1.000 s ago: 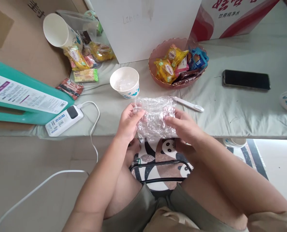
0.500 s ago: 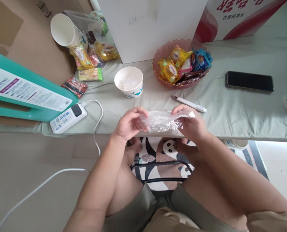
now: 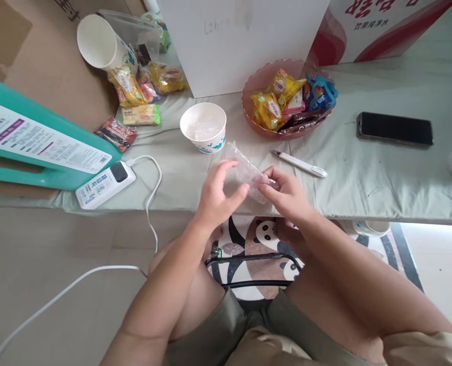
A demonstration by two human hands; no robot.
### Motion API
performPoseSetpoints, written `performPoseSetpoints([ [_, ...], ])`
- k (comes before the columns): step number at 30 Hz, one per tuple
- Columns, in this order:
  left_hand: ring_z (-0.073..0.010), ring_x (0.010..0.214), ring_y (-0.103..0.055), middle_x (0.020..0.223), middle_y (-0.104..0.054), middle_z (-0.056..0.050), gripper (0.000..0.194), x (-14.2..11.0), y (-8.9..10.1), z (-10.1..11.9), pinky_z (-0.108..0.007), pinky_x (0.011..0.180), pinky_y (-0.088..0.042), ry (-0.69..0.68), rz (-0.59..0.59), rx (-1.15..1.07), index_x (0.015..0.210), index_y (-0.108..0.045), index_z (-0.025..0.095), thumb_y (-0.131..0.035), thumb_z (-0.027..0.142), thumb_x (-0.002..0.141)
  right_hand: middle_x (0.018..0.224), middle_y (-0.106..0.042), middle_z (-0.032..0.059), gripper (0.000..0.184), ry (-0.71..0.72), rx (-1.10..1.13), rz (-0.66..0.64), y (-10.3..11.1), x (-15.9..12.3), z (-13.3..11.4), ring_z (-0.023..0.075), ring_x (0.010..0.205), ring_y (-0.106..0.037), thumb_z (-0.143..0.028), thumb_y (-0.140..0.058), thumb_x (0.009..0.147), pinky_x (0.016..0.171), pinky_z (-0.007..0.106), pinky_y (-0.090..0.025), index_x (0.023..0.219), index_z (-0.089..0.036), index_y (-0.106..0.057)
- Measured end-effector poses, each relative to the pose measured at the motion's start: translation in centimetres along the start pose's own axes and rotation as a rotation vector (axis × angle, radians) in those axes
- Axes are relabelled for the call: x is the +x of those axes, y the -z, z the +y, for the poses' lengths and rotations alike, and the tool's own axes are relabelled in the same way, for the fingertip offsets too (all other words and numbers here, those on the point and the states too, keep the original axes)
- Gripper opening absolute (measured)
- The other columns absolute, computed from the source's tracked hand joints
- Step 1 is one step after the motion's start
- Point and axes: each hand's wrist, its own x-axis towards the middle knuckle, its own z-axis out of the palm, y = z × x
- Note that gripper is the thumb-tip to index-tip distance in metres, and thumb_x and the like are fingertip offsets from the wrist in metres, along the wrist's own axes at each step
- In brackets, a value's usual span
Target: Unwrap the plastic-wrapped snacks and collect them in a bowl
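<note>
A crumpled clear plastic wrapper [image 3: 245, 170] hangs over the table's front edge, pinched at its lower right between the thumb and fingers of my right hand [image 3: 285, 190]. My left hand [image 3: 218, 193] is beside the wrapper with thumb and fingers spread apart, gripping nothing. Just beyond the hands stands a white paper cup [image 3: 203, 127] with blue print, holding some clear, whitish material. To the right of the wrapper lies a white pen-shaped utility knife [image 3: 299, 162].
Beyond the knife is a pink scalloped bowl [image 3: 249, 96] of wrapped snacks. A black phone [image 3: 394, 129] lies at the right. On the left are a power bank [image 3: 104, 187] with a white cable, a green jug [image 3: 46, 132], snack packets [image 3: 140, 115] and a tipped paper cup [image 3: 100, 43].
My left hand has let go of the wrapper and opened. The wrapper, earlier stretched level between both hands, now slants up to the left from my right hand.
</note>
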Motion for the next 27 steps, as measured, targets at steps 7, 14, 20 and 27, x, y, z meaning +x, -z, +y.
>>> performPoseSetpoints([
  [7, -0.0184, 0.077, -0.068, 0.088, -0.072, -0.003, 0.032, 0.7, 0.1, 1.0, -0.029, 0.068, -0.054, 0.275, -0.411, -0.196, 0.107, -0.070, 0.018, -0.067, 0.043, 0.087, 0.079, -0.058, -0.0005, 0.025, 0.023, 0.306, -0.124, -0.4, -0.2, 0.3, 0.0142, 0.072, -0.054, -0.041, -0.069, 0.083, 0.070, 0.030, -0.045, 0.083, -0.023, -0.052],
  [14, -0.0153, 0.074, -0.062, 0.082, -0.065, 0.001, 0.015, 2.2, 3.4, -0.5, -0.030, 0.071, -0.053, 0.115, 0.305, 0.015, 0.089, -0.064, 0.022, -0.073, 0.028, 0.078, 0.091, -0.067, 0.0060, 0.014, 0.113, -0.178, 0.015, 0.1, 0.4, 1.1, 0.0188, 0.085, -0.062, -0.033, -0.056, 0.085, 0.072, 0.031, -0.048, 0.090, -0.021, -0.059],
  [20, -0.0180, 0.078, -0.059, 0.071, -0.054, 0.003, 0.028, 10.0, 5.6, 0.6, -0.035, 0.081, -0.051, 0.041, 0.460, 0.463, 0.074, -0.051, 0.025, -0.072, 0.007, 0.069, 0.087, -0.068, 0.0051, 0.012, 0.154, -0.297, -0.093, 0.1, 0.0, 1.0, 0.0176, 0.078, -0.061, -0.030, -0.051, 0.085, 0.068, 0.031, -0.046, 0.086, -0.021, -0.058],
  [27, -0.0283, 0.089, -0.068, 0.059, -0.054, 0.000, 0.023, 17.6, 4.0, -0.1, -0.041, 0.093, -0.050, 0.383, -0.522, 0.797, 0.057, -0.055, 0.023, -0.072, 0.008, 0.060, 0.080, -0.066, 0.0038, 0.009, 0.210, -0.332, -0.122, 0.5, -0.1, 0.7, 0.0157, 0.073, -0.058, -0.024, -0.050, 0.085, 0.067, 0.029, -0.043, 0.083, -0.020, -0.057],
])
